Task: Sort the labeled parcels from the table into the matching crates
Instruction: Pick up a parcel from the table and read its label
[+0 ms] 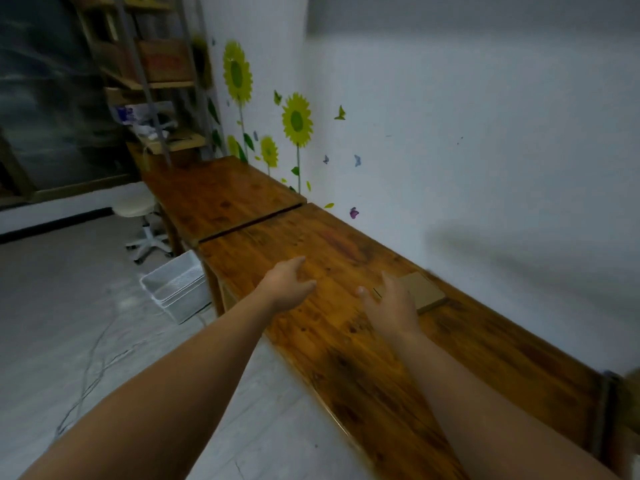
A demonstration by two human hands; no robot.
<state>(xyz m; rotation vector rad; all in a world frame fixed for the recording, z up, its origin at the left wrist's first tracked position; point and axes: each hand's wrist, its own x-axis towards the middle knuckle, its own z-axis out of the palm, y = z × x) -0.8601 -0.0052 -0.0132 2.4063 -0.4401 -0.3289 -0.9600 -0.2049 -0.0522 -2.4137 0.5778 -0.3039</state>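
A flat brown cardboard parcel [423, 292] lies on the wooden table [332, 334] close to the white wall. My right hand [389, 304] hovers over its near left edge with fingers spread and relaxed, hiding part of it. My left hand [289, 284] is stretched out over the table to the left of the parcel, fingers loosely bent, holding nothing. A white crate [176, 287] stands on the floor beside the table's left front leg.
A second wooden table [214, 192] adjoins the far end. A white stool [136, 206] stands on the floor beyond the crate. Shelving with boxes [156, 64] fills the far corner. Cables [93, 368] trail across the grey floor.
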